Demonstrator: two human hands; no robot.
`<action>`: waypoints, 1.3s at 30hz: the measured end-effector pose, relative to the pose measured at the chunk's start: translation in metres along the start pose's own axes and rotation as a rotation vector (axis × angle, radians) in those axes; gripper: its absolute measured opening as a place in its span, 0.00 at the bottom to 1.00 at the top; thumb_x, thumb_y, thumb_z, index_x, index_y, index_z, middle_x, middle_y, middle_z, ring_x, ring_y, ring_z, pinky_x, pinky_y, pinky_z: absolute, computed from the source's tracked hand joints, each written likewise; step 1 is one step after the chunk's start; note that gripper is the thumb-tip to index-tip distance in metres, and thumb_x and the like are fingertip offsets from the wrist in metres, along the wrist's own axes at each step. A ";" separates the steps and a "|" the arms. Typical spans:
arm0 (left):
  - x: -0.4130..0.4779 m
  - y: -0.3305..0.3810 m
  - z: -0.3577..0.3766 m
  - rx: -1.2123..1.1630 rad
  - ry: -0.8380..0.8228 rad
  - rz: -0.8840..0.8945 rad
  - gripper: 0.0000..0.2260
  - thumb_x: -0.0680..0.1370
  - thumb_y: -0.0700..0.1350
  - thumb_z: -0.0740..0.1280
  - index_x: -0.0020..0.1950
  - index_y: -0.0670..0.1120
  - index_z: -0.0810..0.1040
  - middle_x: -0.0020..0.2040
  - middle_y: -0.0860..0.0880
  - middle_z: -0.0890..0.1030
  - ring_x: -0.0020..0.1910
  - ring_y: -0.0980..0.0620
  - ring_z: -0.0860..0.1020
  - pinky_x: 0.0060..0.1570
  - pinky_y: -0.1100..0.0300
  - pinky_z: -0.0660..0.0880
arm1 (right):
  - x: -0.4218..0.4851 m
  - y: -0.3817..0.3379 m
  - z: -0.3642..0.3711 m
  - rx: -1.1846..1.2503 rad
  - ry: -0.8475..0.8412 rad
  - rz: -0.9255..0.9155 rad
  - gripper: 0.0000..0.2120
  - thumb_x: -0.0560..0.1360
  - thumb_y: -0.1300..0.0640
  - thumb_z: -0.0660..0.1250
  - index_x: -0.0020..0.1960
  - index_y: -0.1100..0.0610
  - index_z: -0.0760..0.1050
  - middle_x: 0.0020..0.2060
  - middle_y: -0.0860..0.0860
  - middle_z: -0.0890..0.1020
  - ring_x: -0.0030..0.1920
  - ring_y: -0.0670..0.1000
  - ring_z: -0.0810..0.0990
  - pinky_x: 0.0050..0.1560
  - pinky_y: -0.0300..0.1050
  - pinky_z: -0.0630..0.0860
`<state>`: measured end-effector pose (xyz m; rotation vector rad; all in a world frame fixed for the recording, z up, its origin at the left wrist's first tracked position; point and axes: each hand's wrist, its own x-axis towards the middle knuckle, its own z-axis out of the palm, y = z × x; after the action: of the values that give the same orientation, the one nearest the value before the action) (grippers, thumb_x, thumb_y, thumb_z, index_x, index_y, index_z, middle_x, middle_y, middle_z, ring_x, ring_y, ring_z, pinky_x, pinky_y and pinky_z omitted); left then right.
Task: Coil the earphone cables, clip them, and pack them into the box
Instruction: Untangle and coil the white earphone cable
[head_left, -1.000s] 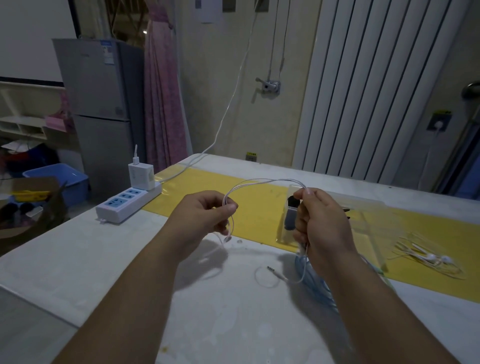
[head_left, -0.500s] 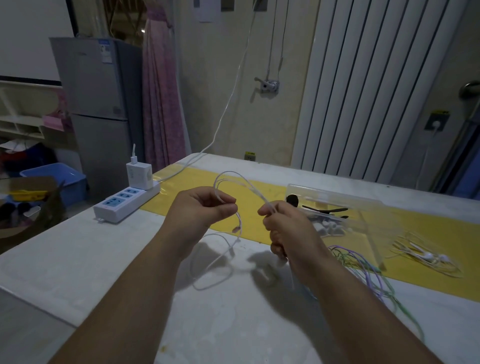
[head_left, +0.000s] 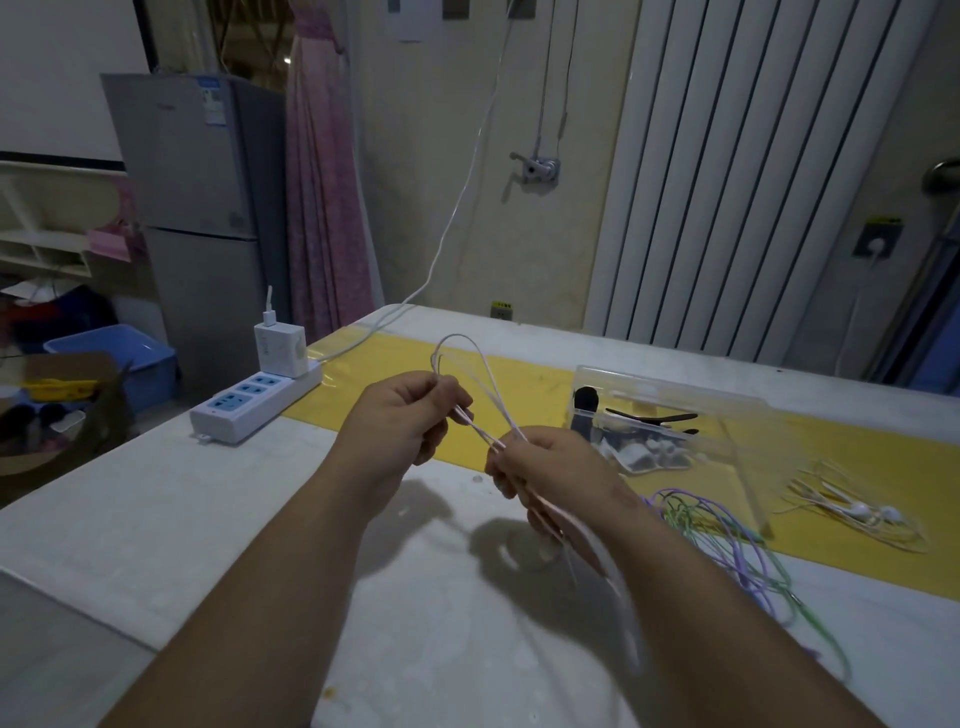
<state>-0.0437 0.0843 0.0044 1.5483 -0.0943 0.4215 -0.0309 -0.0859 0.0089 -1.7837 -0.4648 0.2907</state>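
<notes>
The white cable (head_left: 488, 387) is up in the air over the table (head_left: 249, 525), held in both hands; it makes a thin loop that sticks up above the left hand (head_left: 400, 426); from there its strands slant down to the right hand (head_left: 556, 478); more of it hangs below that hand, past the wrist, and looks blurry. The left hand has its fingers curled and pinches the cable near the loop; the right hand has its fingers curled too and pinches the strands at the low end; the two hands are near each other but do not touch.

A yellow strip (head_left: 545, 379) runs across the table behind the hands; a clear box (head_left: 670, 402) sits on it to the right, with black clips (head_left: 654, 417) and some small white bits inside; I cannot tell what the white bits are. Purple and green cables (head_left: 727, 540) lie in a loose pile just beside the right arm; white earphones (head_left: 857, 512) lie in a tangle on the strip, farther right. A power strip (head_left: 254, 400) sits at the left edge of the table with a white charger (head_left: 278, 348) plugged in; a grey fridge (head_left: 197, 208) stands behind it; a blue tub (head_left: 124, 353) is on the floor.
</notes>
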 end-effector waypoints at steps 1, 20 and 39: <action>0.000 0.001 0.001 0.003 -0.001 -0.017 0.12 0.81 0.42 0.62 0.42 0.37 0.78 0.26 0.53 0.74 0.25 0.54 0.63 0.25 0.63 0.58 | 0.000 -0.001 -0.002 0.061 -0.024 0.036 0.10 0.73 0.60 0.63 0.35 0.59 0.78 0.29 0.54 0.76 0.24 0.48 0.65 0.26 0.38 0.59; 0.011 -0.004 -0.012 -0.279 0.267 -0.283 0.12 0.81 0.43 0.61 0.38 0.44 0.73 0.29 0.48 0.72 0.28 0.52 0.68 0.27 0.61 0.60 | -0.004 0.003 -0.019 0.258 -0.271 0.167 0.08 0.80 0.65 0.58 0.47 0.62 0.76 0.26 0.54 0.73 0.29 0.55 0.77 0.32 0.44 0.75; 0.020 -0.009 -0.026 -0.922 0.143 -0.403 0.20 0.78 0.59 0.60 0.35 0.45 0.76 0.45 0.46 0.79 0.43 0.51 0.75 0.47 0.57 0.69 | -0.004 0.008 -0.012 -0.014 -0.052 0.077 0.24 0.78 0.39 0.59 0.36 0.58 0.73 0.20 0.48 0.64 0.23 0.50 0.59 0.27 0.42 0.59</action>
<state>-0.0282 0.1142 0.0015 0.5993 0.1237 0.1215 -0.0278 -0.1000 0.0041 -1.8135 -0.4364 0.3892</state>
